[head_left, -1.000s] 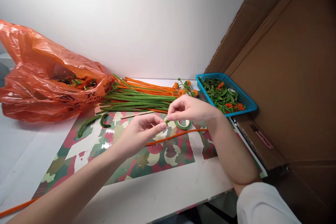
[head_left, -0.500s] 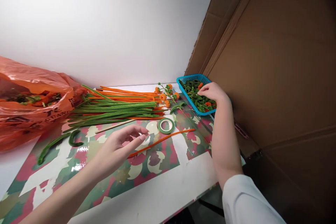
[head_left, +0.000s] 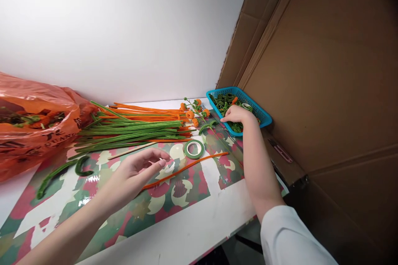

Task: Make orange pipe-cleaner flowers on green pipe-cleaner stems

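My left hand (head_left: pixel 133 174) hovers open above the patterned paper (head_left: pixel 93 198), fingers spread, holding nothing. Just right of its fingertips lie an orange pipe cleaner (head_left: pixel 189 166) and a roll of green tape (head_left: pixel 194 149). My right hand (head_left: pixel 236 115) reaches to the near left edge of the blue basket (head_left: pixel 261 112), fingers curled down among the green and orange curled pieces (head_left: pixel 225 100). Whether it grips one is hidden. A small sprig with orange pompoms (head_left: pixel 196 112) lies just left of that hand.
A bundle of long green and orange pipe cleaners (head_left: pixel 133 126) and a wooden stick (head_left: pixel 133 149) lie at the back. An orange plastic bag (head_left: pixel 34 124) sits at the left, bent green pipe cleaners (head_left: pixel 59 170) near it. A cardboard wall (head_left: pixel 326 91) stands right, with a pink tool (head_left: pixel 281 151) at its foot.
My hands separated: the right one went from the tape area to the blue basket, then pulled back to its near edge. The left hand opened and stays over the paper. The view swung right.
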A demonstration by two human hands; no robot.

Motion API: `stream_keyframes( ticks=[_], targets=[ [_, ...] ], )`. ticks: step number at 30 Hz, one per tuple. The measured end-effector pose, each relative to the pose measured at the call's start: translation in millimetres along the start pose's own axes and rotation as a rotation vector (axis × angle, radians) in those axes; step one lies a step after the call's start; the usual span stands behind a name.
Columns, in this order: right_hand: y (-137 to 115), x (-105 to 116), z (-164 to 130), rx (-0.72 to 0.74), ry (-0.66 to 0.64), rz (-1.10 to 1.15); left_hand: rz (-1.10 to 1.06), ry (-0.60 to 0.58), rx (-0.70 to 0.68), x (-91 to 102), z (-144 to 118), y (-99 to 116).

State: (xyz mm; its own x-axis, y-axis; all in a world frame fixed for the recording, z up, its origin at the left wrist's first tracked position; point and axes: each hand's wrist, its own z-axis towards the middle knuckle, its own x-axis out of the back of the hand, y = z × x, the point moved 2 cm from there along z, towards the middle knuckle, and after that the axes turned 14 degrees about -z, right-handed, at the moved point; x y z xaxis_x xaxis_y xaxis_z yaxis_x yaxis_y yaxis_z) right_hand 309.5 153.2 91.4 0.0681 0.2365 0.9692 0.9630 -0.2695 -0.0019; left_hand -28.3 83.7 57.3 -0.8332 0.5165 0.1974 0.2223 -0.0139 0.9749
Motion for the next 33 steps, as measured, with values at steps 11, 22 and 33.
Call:
stream_keyframes(
  ticks=[11,22,33],
  targets=[
    [22,18,-14,-0.055,0.255,0.113,-0.072,-0.024,0.017,-1.7,0,1],
    [41,15,-5,-0.111,0.405,0.242,0.002,-0.038,-0.008,1.2,0,-3],
    [27,33,-17,-0.078,0.745,0.611,-0.047,-0.026,-0.011,0.5,2,-7]
  ],
)
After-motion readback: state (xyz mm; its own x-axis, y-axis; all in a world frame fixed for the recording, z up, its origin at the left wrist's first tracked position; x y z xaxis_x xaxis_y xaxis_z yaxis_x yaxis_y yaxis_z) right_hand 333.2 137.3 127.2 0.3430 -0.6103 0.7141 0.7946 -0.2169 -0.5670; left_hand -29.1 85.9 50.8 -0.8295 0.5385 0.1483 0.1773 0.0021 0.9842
